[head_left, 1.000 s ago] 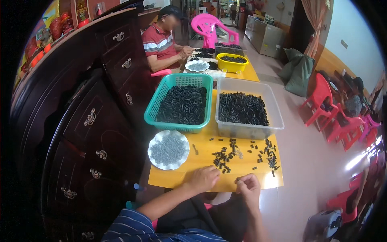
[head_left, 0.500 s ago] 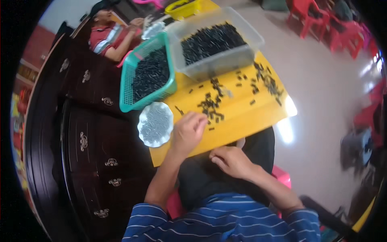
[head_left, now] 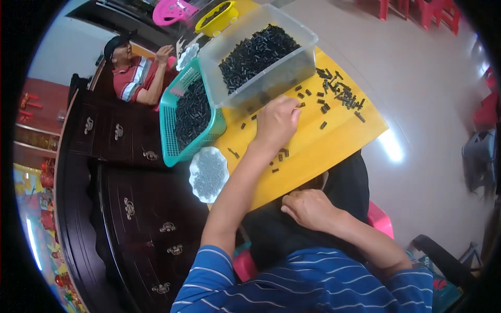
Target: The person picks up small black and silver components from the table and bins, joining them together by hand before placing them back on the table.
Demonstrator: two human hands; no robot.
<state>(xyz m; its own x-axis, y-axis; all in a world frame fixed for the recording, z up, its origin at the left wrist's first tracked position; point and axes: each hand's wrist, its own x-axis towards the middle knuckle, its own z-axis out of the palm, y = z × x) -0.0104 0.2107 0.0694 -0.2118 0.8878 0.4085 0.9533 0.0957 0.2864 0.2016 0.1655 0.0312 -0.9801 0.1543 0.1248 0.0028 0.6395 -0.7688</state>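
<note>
My left hand (head_left: 276, 121) reaches out over the yellow table (head_left: 334, 141), fingers curled down onto small black pieces (head_left: 334, 96) scattered on it, right beside the clear plastic bin (head_left: 261, 57) full of the same black pieces. I cannot tell whether it holds any. My right hand (head_left: 309, 208) rests in a loose fist on my dark lap at the table's near edge, nothing visible in it. A teal basket (head_left: 190, 117) of black pieces stands left of the bin. A white dish (head_left: 207, 173) of small grey parts sits at the table's near left corner.
A dark wooden cabinet with brass handles (head_left: 130, 208) runs along the left. Another person in a red striped shirt (head_left: 136, 73) sits at the far end, by a yellow bowl (head_left: 219, 18) and a pink chair (head_left: 175, 10). Red chairs stand at the far right.
My head has tilted, so the view swung and rotated. My left hand moved from the table's near edge out to the pieces beside the clear bin. My right hand dropped to my lap.
</note>
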